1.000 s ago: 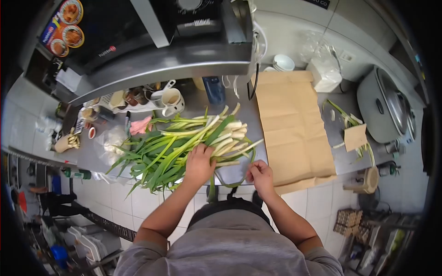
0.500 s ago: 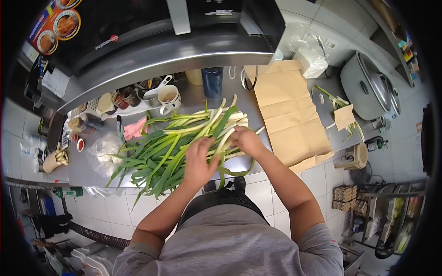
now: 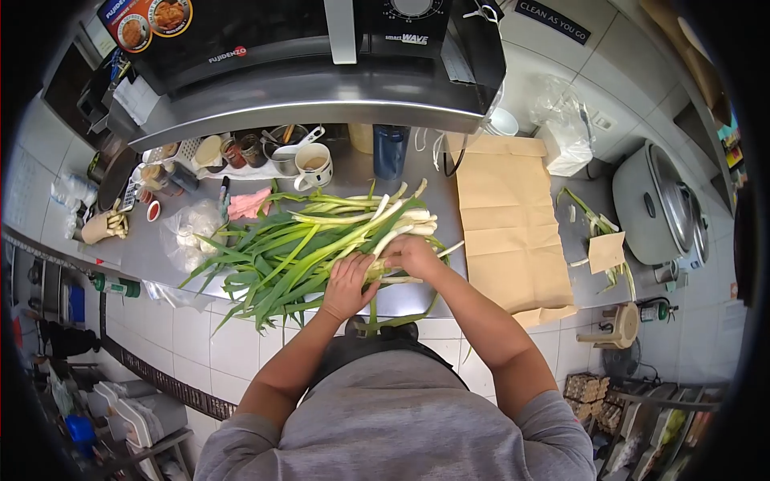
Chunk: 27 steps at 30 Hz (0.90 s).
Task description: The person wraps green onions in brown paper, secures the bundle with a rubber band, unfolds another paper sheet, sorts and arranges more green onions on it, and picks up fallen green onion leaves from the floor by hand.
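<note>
A large pile of leeks [image 3: 281, 248] lies across the steel counter, green leaves to the left and pale root ends to the right. At its near edge my left hand [image 3: 349, 284] rests with fingers curled over the stalks, thumb toward me, closed on a leek. To its right, my right hand [image 3: 411, 258] has its fingers bent around a pale leek stem by the white ends. The fingertips of this hand are partly hidden. Long leaves hang over the counter's front edge below both hands.
Brown paper [image 3: 513, 232] covers the counter to the right, near a large rice cooker [image 3: 642, 208]. Behind the leeks stand a mug [image 3: 313, 166] and a blue tumbler [image 3: 391, 152]. A bag of white pieces [image 3: 192, 236] and a pink cloth [image 3: 249, 204] lie left. A microwave [image 3: 265, 56] overhangs.
My hands have drawn closer together; the left fingers, more spread before, now curl over the stalks. The right hand has shifted slightly toward me. The camera view has tilted up a little.
</note>
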Tool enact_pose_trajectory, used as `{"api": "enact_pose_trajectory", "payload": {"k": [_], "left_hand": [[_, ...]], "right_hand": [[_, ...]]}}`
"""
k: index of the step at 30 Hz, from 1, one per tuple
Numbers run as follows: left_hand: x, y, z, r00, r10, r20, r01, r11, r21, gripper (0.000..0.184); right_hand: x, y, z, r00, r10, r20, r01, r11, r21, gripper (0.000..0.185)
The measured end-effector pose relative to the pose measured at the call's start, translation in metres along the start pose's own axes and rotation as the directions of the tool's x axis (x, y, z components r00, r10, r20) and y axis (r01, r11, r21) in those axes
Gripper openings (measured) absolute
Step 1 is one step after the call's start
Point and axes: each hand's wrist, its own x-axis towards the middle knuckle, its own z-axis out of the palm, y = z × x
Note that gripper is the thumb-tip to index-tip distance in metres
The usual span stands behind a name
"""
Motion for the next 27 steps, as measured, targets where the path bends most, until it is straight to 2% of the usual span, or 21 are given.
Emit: {"api": "enact_pose_trajectory", "payload": {"k": [4, 6, 7, 10, 11, 13, 14, 15, 16, 18, 20, 25, 27], "left_hand": [[0.008, 0.006, -0.002, 0.997, -0.069, -0.026, 0.069, 0.998, -0.010, 0.072], [0.019, 0.012, -0.009, 0.994, -0.097, -0.057, 0.096, 0.995, -0.019, 0.071], [0.025, 0.014, -0.013, 0.989, -0.123, -0.083, 0.120, 0.992, -0.038, 0.070], [0.040, 0.011, -0.020, 0.988, -0.131, -0.077, 0.128, 0.991, -0.045, 0.067], [0.046, 0.014, -0.026, 0.990, -0.116, -0.085, 0.112, 0.993, -0.045, 0.060], [0.046, 0.005, -0.024, 0.989, -0.134, -0.063, 0.132, 0.991, -0.034, 0.057], [0.046, 0.001, -0.023, 0.987, -0.156, -0.038, 0.155, 0.988, -0.027, 0.054], [0.044, -0.002, -0.023, 0.984, -0.175, -0.038, 0.173, 0.984, -0.041, 0.049], [0.043, -0.004, -0.022, 0.985, -0.167, -0.044, 0.165, 0.986, -0.039, 0.049], [0.041, -0.006, -0.023, 0.995, -0.099, -0.020, 0.099, 0.995, 0.008, 0.047], [0.040, -0.007, -0.020, 0.995, -0.095, -0.012, 0.095, 0.995, -0.003, 0.045], [0.036, -0.016, -0.011, 0.998, -0.066, 0.012, 0.066, 0.997, 0.028, 0.043], [0.034, -0.019, -0.009, 0.997, -0.060, 0.049, 0.057, 0.997, 0.056, 0.041]], "right_hand": [[-0.002, -0.005, 0.000, 0.998, 0.021, -0.054, -0.019, 0.999, 0.042, 0.018], [-0.002, -0.016, -0.006, 0.983, -0.015, -0.184, 0.019, 1.000, 0.021, 0.017], [0.000, -0.018, -0.010, 0.983, -0.023, -0.184, 0.028, 0.999, 0.022, 0.017], [0.003, -0.019, -0.017, 0.964, -0.047, -0.263, 0.083, 0.989, 0.127, 0.016], [0.005, -0.014, -0.018, 0.962, -0.016, -0.271, 0.068, 0.981, 0.182, 0.015], [0.012, -0.003, -0.016, 0.946, 0.064, -0.317, 0.045, 0.944, 0.327, 0.010], [0.014, -0.002, -0.021, 0.945, 0.056, -0.323, 0.054, 0.945, 0.324, 0.010], [0.015, -0.001, -0.029, 0.914, 0.262, -0.311, -0.061, 0.845, 0.532, 0.009], [0.016, 0.000, -0.037, 0.855, 0.452, -0.252, -0.152, 0.685, 0.713, 0.009], [0.013, -0.010, -0.060, 0.833, 0.470, -0.292, -0.143, 0.693, 0.707, 0.011], [0.007, -0.010, -0.082, 0.812, 0.452, -0.368, 0.049, 0.577, 0.816, 0.014], [-0.013, -0.018, -0.112, 0.826, 0.430, -0.365, 0.134, 0.479, 0.867, 0.015], [-0.020, -0.027, -0.147, 0.688, 0.471, -0.552, 0.429, 0.349, 0.833, 0.014]]}}
